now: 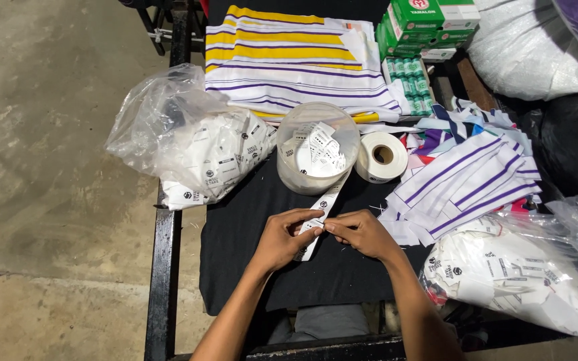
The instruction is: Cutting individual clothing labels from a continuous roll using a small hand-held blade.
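Held low and close, between left hand (281, 237) and right hand (362, 232): a narrow white label strip (324, 200), printed in black. Pinched at its near end by thumb and forefinger of each hand, fingertips closed tight on it and nearly touching, other fingers curled loosely. Ran up and away from that pinch to the rim of a clear plastic tub (317, 175) heaped with cut labels. Judged featherlight, limp and thin, like woven ribbon or coated paper; prone to creasing or slipping, so best gripped flat-on, close to a printed break. Hung just over a matt black cloth (249, 227) covering the table. Flanked by a smooth white tape roll (382, 157) just beside the tub, a crinkly clear left bag (182, 134) and right bag (523, 281) stuffed with more labels, soft purple-striped fabric pieces (463, 184) on the right, and a folded yellow-and-purple striped cloth (289, 60) beyond.
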